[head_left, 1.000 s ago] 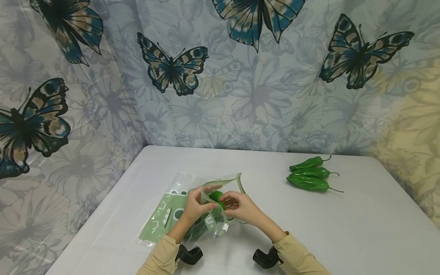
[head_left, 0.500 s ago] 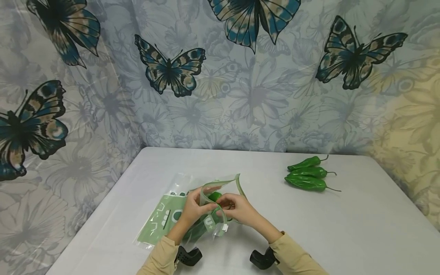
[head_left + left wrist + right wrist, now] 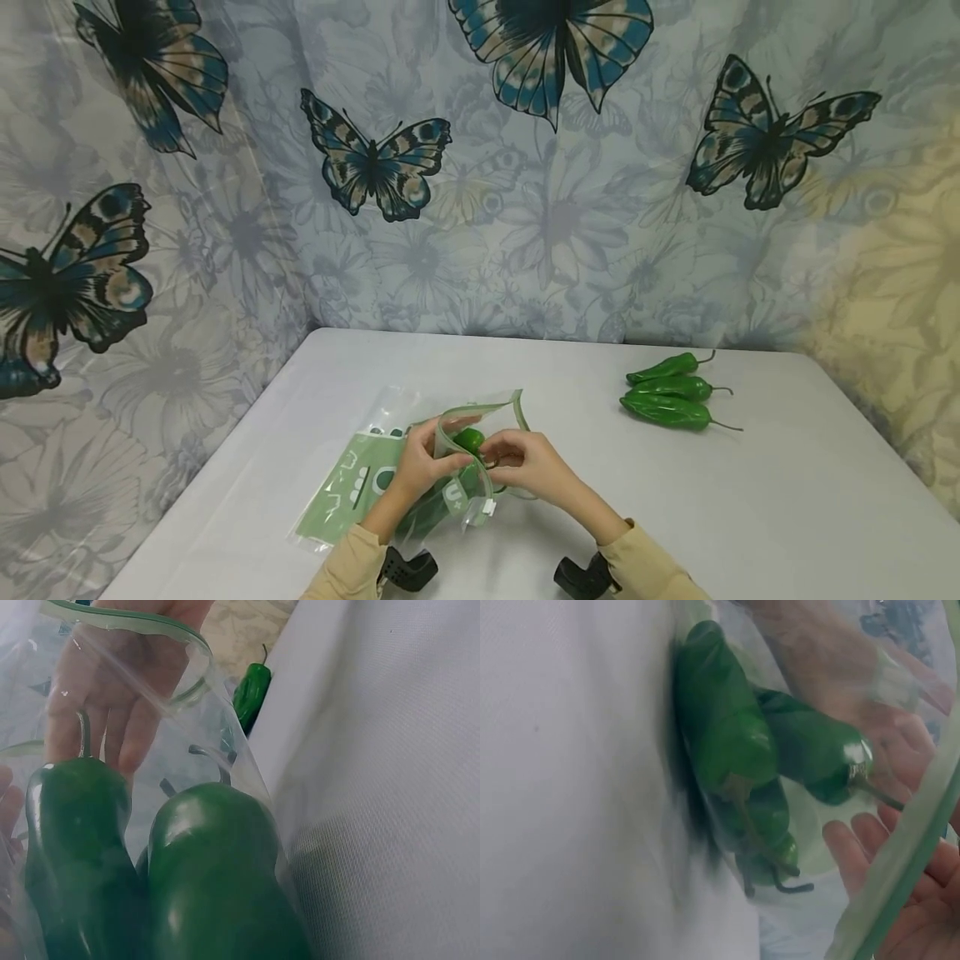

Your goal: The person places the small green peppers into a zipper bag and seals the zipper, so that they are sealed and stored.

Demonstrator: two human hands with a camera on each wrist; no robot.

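Note:
A clear zip bag [image 3: 431, 510] with a green rim stands open at the table's middle. My left hand [image 3: 423, 461] holds its rim, thumb on the near side and fingers behind the film. Inside lie several green peppers [image 3: 727, 720], their stems toward the mouth; one pepper [image 3: 468, 440] shows in the opening. My right hand [image 3: 528, 462] is at the mouth beside that pepper's stem. Through the film in the left wrist view, the right hand [image 3: 120, 690] has straight, loose fingers behind a pepper stem [image 3: 84, 735]. No firm grip shows.
Three green peppers [image 3: 670, 412] lie side by side at the table's back right. Flat green-printed plastic packaging [image 3: 348, 483] lies left of and partly under the zip bag. Black devices [image 3: 408, 571] sit at both wrists. A butterfly-print cloth [image 3: 555, 233] hangs behind the white table [image 3: 750, 500].
My right fingers, close together at the pepper half a second ago, have spread a little apart. The left hand keeps its hold on the rim. The head view has tilted slightly up.

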